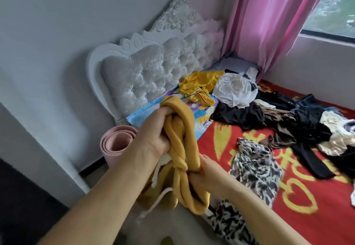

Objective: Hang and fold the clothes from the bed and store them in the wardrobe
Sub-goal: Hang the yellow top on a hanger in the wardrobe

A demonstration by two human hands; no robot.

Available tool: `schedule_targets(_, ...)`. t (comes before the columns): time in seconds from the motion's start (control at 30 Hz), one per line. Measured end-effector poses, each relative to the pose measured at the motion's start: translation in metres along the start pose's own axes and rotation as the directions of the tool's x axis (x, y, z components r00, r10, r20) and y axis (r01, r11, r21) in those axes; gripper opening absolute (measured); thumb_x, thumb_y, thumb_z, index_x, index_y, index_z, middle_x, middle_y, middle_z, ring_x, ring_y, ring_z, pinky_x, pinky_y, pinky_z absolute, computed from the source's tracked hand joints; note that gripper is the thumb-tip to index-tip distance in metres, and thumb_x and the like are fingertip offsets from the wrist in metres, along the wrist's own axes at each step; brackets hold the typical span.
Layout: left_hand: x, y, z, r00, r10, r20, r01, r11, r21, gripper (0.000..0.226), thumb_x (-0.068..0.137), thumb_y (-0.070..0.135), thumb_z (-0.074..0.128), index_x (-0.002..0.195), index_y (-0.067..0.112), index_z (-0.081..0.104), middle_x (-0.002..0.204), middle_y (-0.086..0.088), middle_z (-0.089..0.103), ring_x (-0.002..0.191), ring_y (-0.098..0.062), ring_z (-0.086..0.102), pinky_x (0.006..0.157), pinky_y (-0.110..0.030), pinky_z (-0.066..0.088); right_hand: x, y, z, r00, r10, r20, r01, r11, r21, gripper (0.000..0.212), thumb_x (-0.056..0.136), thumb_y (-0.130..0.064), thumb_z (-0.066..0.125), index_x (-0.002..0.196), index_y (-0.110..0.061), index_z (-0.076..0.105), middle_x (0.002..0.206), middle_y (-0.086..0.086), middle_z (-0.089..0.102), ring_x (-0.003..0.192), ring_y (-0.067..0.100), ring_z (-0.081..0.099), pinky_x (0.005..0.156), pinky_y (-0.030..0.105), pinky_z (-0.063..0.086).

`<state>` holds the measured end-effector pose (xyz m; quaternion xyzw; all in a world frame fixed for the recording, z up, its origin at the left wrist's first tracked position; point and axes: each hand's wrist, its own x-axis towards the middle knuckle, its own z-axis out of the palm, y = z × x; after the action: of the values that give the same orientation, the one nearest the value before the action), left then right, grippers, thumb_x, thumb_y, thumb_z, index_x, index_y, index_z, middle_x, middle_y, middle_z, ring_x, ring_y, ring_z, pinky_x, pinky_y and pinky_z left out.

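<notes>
Mustard garment (pixel 182 148), twisted into knotted ropes, hangs at the centre of the frame between both hands, left of the bed (pixel 307 196). Left hand (pixel 153 135) grips its upper loop, fingers curled round the cloth; right hand (pixel 203 173) pinches the knot lower down. Other clothes (pixel 288 118) lie heaped at the right of the frame on the red cover, well apart from the hands.

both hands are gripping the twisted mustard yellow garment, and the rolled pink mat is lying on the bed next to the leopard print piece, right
Not quite. Both the left hand and right hand do grip the twisted mustard yellow garment, but the rolled pink mat stands on the floor by the headboard, not on the bed beside the leopard print piece. The head view shows this.
</notes>
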<state>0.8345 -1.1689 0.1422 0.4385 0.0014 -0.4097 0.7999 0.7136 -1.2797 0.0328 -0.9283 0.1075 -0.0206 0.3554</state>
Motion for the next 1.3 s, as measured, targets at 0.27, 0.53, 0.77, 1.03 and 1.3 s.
schedule_targets(0.27, -0.088, -0.018, -0.063, 0.975, 0.19, -0.116, -0.154, 0.953, 0.262, 0.023, 0.089, 0.007, 0.06, 0.111, 0.0, 0.066, 0.096, -0.017, 0.073, 0.083, -0.024, 0.072, 0.075, -0.036, 0.06, -0.059, -0.029, -0.01, 0.885, 0.218, -0.411, -0.089, 0.947, 0.31, 0.025, 0.083, 0.002, 0.045, 0.086, -0.01, 0.067, 0.079, 0.004, 0.069, 0.075, 0.017, 0.062, 0.064, 0.028, 0.047)
schedule_targets(0.53, -0.177, -0.011, -0.143, 0.865, 0.47, 0.179, -0.077, -0.227, 0.971, 0.05, 0.092, 0.014, 0.048, 0.138, 0.035, 0.041, 0.142, -0.001, 0.035, 0.117, -0.022, 0.048, 0.095, -0.032, 0.042, -0.083, -0.132, -0.023, 0.941, 0.095, -0.325, 0.075, 0.877, 0.475, 0.021, 0.076, -0.025, 0.047, 0.073, -0.024, 0.068, 0.063, -0.01, 0.064, 0.064, 0.009, 0.06, 0.061, 0.027, 0.046)
schedule_targets(0.77, -0.232, -0.037, -0.191, 0.981, 0.06, 0.185, -0.194, 0.38, 0.904, 0.045, 0.091, 0.028, 0.066, 0.132, 0.029, 0.049, 0.123, 0.009, 0.06, 0.113, -0.004, 0.058, 0.1, -0.026, 0.048, -0.086, -0.252, 0.032, 0.963, -0.214, -0.162, 0.264, 0.868, 0.421, 0.022, 0.07, -0.036, 0.049, 0.079, -0.026, 0.066, 0.073, -0.003, 0.065, 0.07, 0.006, 0.058, 0.068, 0.026, 0.046)
schedule_targets(1.03, -0.291, 0.059, -0.314, 0.789, 0.535, -0.304, 0.021, 0.471, 0.882, 0.007, 0.09, 0.026, 0.055, 0.097, 0.025, 0.057, 0.091, 0.002, 0.064, 0.084, -0.015, 0.061, 0.067, -0.031, 0.049, -0.09, -0.336, 0.089, 0.895, -0.255, -0.366, 0.394, 0.837, 0.38, 0.025, 0.083, -0.02, 0.054, 0.078, -0.042, 0.067, 0.078, -0.017, 0.067, 0.067, -0.005, 0.058, 0.056, 0.007, 0.044)
schedule_targets(1.3, -0.336, 0.148, -0.338, 0.768, 0.477, -0.428, -0.195, 0.81, 0.552, 0.025, 0.092, 0.033, 0.059, 0.092, 0.013, 0.074, 0.09, -0.016, 0.074, 0.086, -0.032, 0.07, 0.082, -0.048, 0.057, -0.047, -0.382, 0.136, 0.927, -0.198, -0.318, 0.31, 0.882, 0.356, 0.031, 0.086, -0.02, 0.051, 0.075, -0.044, 0.067, 0.065, -0.02, 0.063, 0.06, -0.008, 0.055, 0.055, 0.013, 0.041)
